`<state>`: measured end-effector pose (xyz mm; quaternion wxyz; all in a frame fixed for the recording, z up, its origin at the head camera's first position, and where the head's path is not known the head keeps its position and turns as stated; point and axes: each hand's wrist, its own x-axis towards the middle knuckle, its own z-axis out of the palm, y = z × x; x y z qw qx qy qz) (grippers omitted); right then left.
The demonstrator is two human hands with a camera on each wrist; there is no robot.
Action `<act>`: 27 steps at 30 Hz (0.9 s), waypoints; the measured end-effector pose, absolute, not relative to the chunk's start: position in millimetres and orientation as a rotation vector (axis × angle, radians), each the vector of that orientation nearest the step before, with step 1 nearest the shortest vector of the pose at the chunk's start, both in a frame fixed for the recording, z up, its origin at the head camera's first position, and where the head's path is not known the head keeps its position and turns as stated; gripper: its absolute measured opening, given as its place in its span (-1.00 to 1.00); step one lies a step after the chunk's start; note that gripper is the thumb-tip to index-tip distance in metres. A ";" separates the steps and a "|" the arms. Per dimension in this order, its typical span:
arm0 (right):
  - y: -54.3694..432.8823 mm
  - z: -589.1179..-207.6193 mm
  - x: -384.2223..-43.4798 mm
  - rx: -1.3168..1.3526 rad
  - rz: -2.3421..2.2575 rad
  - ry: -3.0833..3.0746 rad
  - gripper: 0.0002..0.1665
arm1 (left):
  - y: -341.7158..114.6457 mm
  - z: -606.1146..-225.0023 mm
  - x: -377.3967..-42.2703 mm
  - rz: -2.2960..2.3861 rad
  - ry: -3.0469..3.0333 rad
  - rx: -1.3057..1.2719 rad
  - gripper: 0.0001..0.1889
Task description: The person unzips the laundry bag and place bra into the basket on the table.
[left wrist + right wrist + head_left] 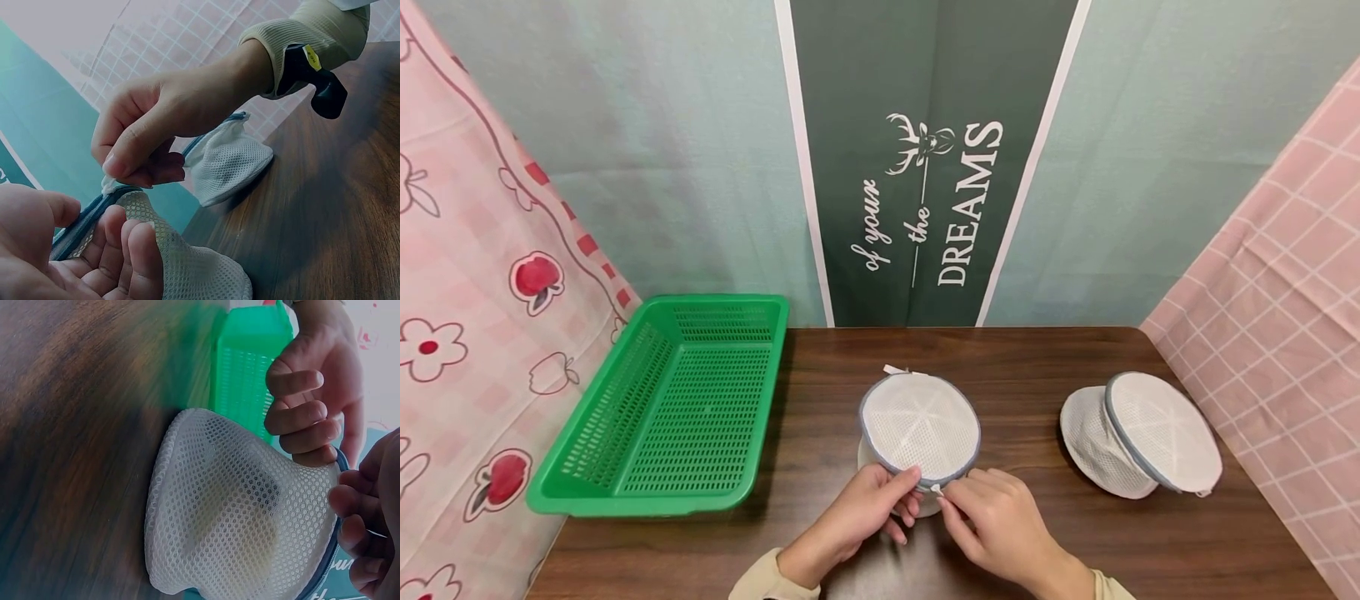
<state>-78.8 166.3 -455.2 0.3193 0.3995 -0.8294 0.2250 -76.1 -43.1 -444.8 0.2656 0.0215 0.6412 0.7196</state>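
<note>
A white mesh laundry bag (pixel 921 421) with a blue-grey zipped rim stands on the table in front of me. My left hand (pixel 876 504) grips the near edge of its rim, thumb on top and fingers below. Right beside it, my right hand (pixel 1000 521) pinches the white zipper pull (pixel 108 185) at the rim. Through the mesh bag (pixel 219 506) in the right wrist view, a pale rounded patch shows; I cannot tell what it is. A second mesh laundry bag (pixel 1165 433) lies tilted at the right, apart from both hands.
A green perforated plastic basket (pixel 767 400) sits on the left of the brown wooden table (pixel 1015 358), with nothing in it. Patterned cloths hang at both sides, and a green curtain (pixel 722 167) with lettering hangs behind.
</note>
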 end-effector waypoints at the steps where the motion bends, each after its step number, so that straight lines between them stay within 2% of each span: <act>1: 166.0 -455.3 -78.5 1.054 0.595 -2.185 -0.58 | -43.0 -444.5 -76.2 1.946 1.729 0.054 -0.58; 27: 166.3 -455.1 -79.9 1.039 0.568 -2.206 -0.55 | -45.6 -448.4 -77.3 1.950 1.697 0.073 -0.68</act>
